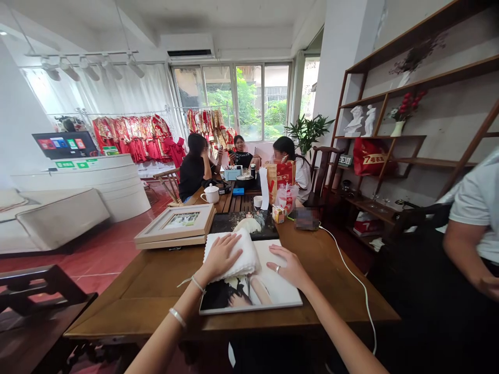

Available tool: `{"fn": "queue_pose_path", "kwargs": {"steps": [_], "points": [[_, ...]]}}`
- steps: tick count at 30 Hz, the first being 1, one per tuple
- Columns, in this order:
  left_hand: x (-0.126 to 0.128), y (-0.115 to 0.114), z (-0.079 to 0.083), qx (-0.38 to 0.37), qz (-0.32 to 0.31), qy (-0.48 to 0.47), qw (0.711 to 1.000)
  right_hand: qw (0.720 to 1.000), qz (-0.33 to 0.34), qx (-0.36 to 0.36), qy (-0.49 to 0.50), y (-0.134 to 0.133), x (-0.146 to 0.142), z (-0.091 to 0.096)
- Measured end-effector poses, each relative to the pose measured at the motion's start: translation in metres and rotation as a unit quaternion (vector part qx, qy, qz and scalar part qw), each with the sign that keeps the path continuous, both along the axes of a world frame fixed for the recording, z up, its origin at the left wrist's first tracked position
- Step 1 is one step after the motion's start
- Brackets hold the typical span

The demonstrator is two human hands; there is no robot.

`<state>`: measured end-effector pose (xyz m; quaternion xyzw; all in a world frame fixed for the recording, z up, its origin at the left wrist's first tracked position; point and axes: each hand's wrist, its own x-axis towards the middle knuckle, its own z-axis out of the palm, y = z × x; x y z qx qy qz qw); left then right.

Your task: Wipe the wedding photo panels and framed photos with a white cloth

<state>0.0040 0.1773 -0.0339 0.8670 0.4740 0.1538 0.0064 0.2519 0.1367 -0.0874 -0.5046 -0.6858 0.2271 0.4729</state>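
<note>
On the wooden table lies a photo board (273, 267) with a glossy picture of a person in white. A folded white cloth (246, 255) with a scalloped edge rests over its left part. My left hand (223, 254) lies flat on the cloth, fingers extended. Fingers spread, my right hand (287, 266) touches the board's right side; a ring is on one finger. Just behind lies a dark photo print (249, 223) showing a white dress, partly hidden by the cloth and board.
Stacked pale picture frames (175, 235) stand at the table's left. Behind are a lidded white cup (211, 194), a small box (278, 214) and a paper bag (275, 179). A white cable (351, 265) crosses the right. Several people sit beyond; another person (473, 218) is at right.
</note>
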Motion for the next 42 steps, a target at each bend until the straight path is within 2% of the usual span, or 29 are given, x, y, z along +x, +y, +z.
{"fn": "queue_pose_path", "kwargs": {"steps": [3, 10, 13, 16, 19, 25, 29, 33, 42], "points": [[-0.004, -0.016, -0.001, 0.005, -0.011, -0.006, 1.0, 1.0, -0.002, 0.004, 0.008, 0.0, -0.001, -0.001], [-0.012, -0.09, 0.004, -0.012, -0.066, 0.0, 0.998, 1.0, -0.009, 0.0, 0.015, 0.0, -0.003, -0.001], [-0.012, -0.106, 0.007, -0.021, -0.082, 0.005, 0.996, 1.0, 0.0, 0.004, 0.009, 0.0, -0.002, -0.002], [-0.01, -0.098, 0.011, -0.054, -0.082, 0.014, 0.995, 1.0, 0.017, 0.005, -0.002, 0.0, 0.001, -0.001], [-0.004, -0.072, 0.012, -0.066, -0.084, 0.01, 0.994, 1.0, 0.02, 0.002, -0.008, -0.001, 0.002, 0.0], [0.016, -0.015, 0.009, -0.019, -0.082, 0.006, 0.996, 1.0, 0.018, 0.01, -0.008, 0.0, 0.002, 0.0], [0.028, 0.0, 0.006, -0.005, -0.054, 0.003, 0.999, 1.0, 0.014, 0.014, -0.004, 0.002, 0.002, -0.003], [0.031, -0.016, 0.003, 0.006, -0.053, -0.003, 0.999, 1.0, 0.009, 0.018, -0.006, 0.003, 0.002, -0.004], [0.032, -0.101, 0.002, -0.035, -0.098, 0.006, 0.995, 1.0, 0.023, 0.019, -0.002, 0.002, 0.002, -0.004]]}}
